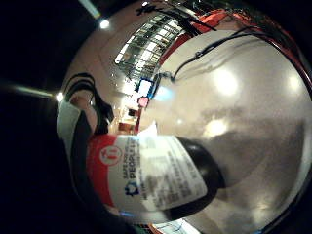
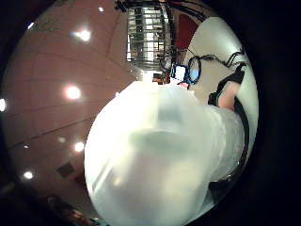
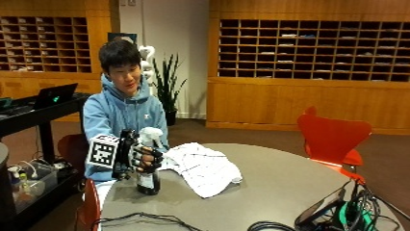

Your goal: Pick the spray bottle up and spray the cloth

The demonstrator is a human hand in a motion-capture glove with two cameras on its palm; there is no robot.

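An office lobby or mailroom is suggested: the wood-panelled walls are lined with pigeonhole shelves [image 3: 313,48], a potted plant [image 3: 168,89] is stood in the corner, and a round grey table [image 3: 269,192] with red chairs [image 3: 333,139] is set on carpet.

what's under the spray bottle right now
The spray bottle, gripped by the gloved right hand, has the grey table under it. Whether its base touches the table cannot be told.
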